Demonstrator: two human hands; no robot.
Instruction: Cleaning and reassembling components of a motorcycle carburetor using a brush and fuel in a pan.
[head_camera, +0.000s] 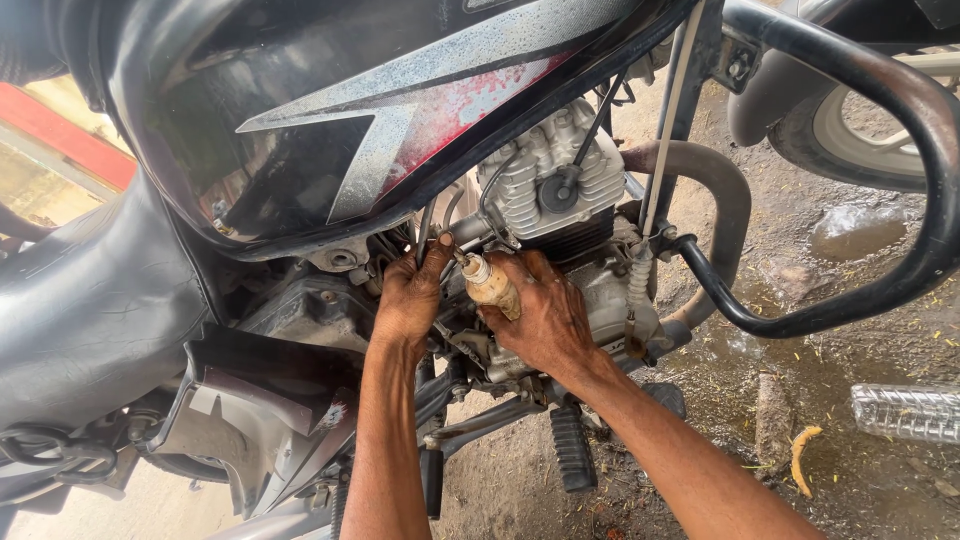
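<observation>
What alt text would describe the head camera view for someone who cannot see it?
Two bare hands work at a motorcycle's silver finned engine: the right hand grips a tan, grimy screwdriver handle, while the left hand reaches among cables under the black fuel tank with grey and red graphics. Wet, muddy ground lies beyond.

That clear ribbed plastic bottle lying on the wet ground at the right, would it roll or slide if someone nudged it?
The clear plastic bottle lies on its side, so it would probably roll. It looks empty and thin-walled, so likely light and easily dented. The muddy ground around it is wet, so it may be slippery to grip.
</observation>
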